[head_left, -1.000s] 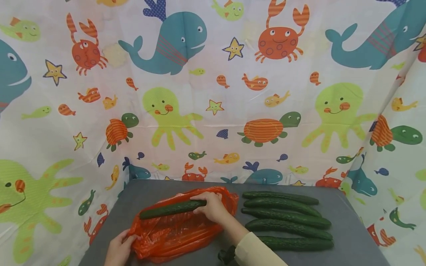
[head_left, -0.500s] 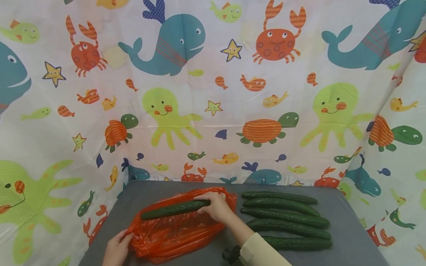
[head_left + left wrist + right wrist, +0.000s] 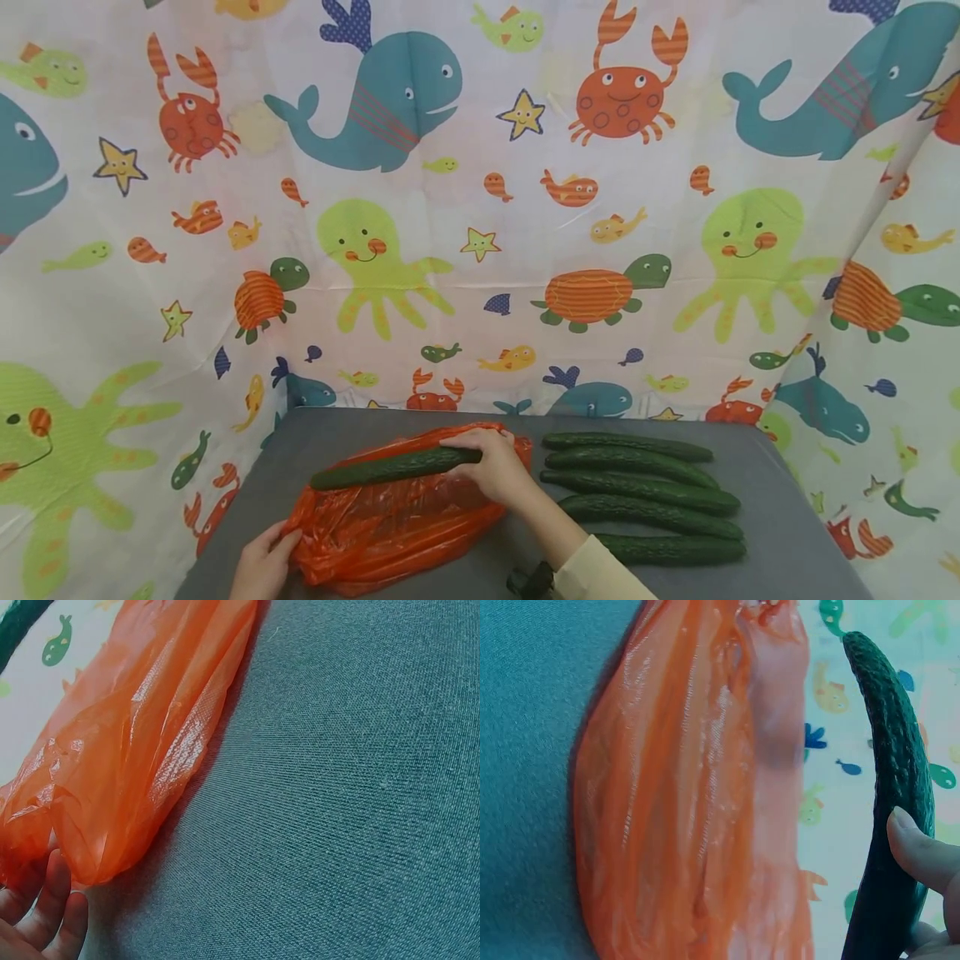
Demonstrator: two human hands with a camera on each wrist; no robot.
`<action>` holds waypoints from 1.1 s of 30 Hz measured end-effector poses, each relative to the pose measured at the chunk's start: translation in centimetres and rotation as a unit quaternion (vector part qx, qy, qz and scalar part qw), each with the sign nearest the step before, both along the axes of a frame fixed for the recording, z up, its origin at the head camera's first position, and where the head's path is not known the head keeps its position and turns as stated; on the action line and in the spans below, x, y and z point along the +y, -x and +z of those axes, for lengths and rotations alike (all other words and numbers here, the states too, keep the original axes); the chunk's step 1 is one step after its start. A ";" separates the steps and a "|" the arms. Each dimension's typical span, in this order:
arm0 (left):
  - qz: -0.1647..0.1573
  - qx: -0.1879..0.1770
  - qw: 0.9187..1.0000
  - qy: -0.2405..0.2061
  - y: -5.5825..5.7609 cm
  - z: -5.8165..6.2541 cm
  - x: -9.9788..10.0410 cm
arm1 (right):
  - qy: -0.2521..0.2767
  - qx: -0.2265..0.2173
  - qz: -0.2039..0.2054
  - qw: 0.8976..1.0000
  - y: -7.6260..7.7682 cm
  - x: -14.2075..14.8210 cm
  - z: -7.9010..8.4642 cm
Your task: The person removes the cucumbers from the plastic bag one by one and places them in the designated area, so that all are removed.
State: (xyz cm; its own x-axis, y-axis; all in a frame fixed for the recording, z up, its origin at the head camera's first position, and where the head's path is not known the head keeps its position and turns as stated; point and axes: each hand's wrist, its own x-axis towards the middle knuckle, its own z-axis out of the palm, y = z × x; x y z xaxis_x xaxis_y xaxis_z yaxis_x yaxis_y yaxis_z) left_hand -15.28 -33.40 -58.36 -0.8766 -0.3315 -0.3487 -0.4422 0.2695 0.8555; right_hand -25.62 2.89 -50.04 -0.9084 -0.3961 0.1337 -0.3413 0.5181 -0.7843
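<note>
My right hand (image 3: 495, 468) holds a dark green cucumber (image 3: 386, 469) by its right end, thumb on the near side. The cucumber lies slantwise over the far part of an orange plastic bag (image 3: 408, 533), and in the right wrist view the cucumber (image 3: 892, 742) appears apart from the bag (image 3: 682, 780). At the bag's left end, my left hand (image 3: 262, 562) pinches the plastic edge between thumb and fingers. In the left wrist view only some fingertips (image 3: 54, 892) show against the bag (image 3: 157, 742); the thumb is out of sight.
Several more cucumbers (image 3: 641, 490) lie side by side on the grey cloth-covered table (image 3: 780, 517), right of the bag. My right forearm passes close to their left ends. A black device (image 3: 528, 581) sits at the right wrist. Sea-animal-printed sheets (image 3: 450, 333) enclose the table's back and sides.
My right hand has shifted slightly to the right with the cucumber still in its grip. The left hand stays at the bag's left end.
</note>
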 end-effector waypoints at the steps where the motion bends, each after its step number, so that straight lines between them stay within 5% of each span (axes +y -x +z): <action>1: 0.000 0.000 1.000 0.001 0.0 0.0 0.0 | 0.003 0.001 0.000 1.000 -0.1 0.2 0.2; 18: -0.008 -0.003 1.000 0.018 -0.3 0.0 0.2 | 0.014 -0.004 -0.006 1.000 -0.9 5.4 0.0; 25: -0.008 -0.006 1.000 0.025 -0.3 -0.5 0.0 | 0.029 0.003 -0.009 1.000 -1.8 7.9 -1.5; 33: -0.007 -0.008 1.000 -0.017 -0.4 -1.2 -0.1 | 0.030 -0.009 -0.020 0.999 -3.3 10.9 -3.3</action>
